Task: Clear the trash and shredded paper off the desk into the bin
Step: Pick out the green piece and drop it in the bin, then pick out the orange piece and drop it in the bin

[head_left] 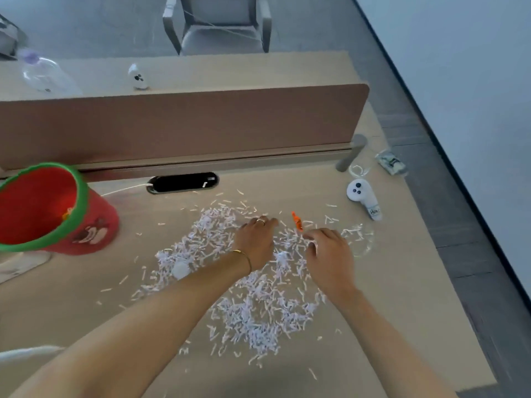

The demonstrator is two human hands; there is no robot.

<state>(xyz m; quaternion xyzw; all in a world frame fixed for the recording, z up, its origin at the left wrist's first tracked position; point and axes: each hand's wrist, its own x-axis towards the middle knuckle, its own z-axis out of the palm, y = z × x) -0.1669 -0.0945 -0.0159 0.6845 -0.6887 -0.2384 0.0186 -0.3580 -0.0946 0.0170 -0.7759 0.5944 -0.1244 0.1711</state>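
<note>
Both forearms reach fwd, left hand point(256, 242) & right hand point(330, 255) palms-down on shredded paper point(253, 314)

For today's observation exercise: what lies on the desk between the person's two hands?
In the head view, shredded paper lies between the left hand and right hand, with a small orange scrap just beyond the gap.

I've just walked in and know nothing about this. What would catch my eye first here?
Probably the white shredded paper strewn across the middle of the desk, with both hands, left hand and right hand, resting in it. Next, the bright red bin with a green rim at the left, tilted toward the camera, and a small orange scrap lying just beyond the fingers.
</note>
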